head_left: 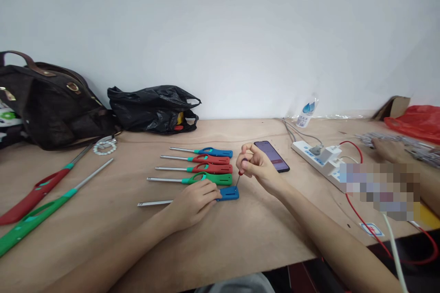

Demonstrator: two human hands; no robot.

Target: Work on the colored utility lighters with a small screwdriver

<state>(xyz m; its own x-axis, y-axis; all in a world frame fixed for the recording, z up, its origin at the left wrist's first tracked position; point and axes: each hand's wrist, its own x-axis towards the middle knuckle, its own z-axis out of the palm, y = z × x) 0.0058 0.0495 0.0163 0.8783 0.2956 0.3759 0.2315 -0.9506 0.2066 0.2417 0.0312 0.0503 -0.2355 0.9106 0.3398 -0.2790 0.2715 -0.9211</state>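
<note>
I see the left hand (194, 201) flat on a blue-handled long-nozzle lighter (192, 198) – long axis left-right, steel nozzle pointing left, near the plywood table (240, 238) front edge. The right hand (257, 165) pinches a small red-handled screwdriver (239, 176), tip on the blue handle. Just behind lie four more lighters (201, 165), parallel. Farther back, a black plastic bag (154, 107) – contents hidden except something red and yellow at its mouth.
</note>
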